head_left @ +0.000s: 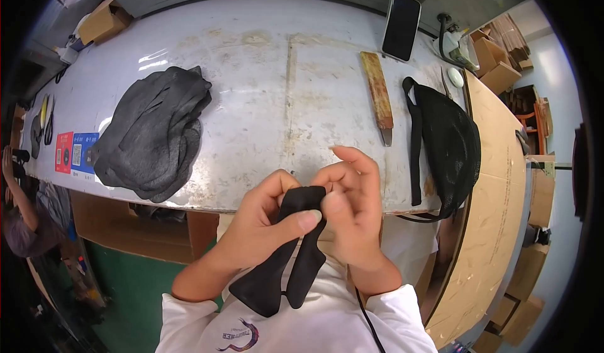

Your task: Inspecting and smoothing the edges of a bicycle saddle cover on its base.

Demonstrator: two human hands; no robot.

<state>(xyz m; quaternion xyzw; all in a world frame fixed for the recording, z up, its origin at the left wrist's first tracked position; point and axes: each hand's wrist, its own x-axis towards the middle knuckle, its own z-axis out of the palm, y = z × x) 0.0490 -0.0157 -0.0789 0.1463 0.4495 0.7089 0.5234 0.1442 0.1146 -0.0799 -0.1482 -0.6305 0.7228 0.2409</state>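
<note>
In front of my chest, at the table's near edge, a black fabric piece (306,266) hangs folded over, its two flared ends pointing down. My left hand (267,218) is closed around its upper part, thumb pressed flat on the front. At the top right corner of the fabric, my right hand (353,205) is closed with curled fingertips against the edge. One right finger stands raised, and the right thumb is slightly blurred. Whatever lies between the right fingertips is mostly hidden.
A heap of dark grey fabric (154,133) lies left on the white table (251,89). Rightward are a worn flat-bladed tool (377,95), a black mesh bag (447,145) and a propped phone (401,26). Cardboard (494,183) borders the right side. Another person's arm (22,196) shows far left.
</note>
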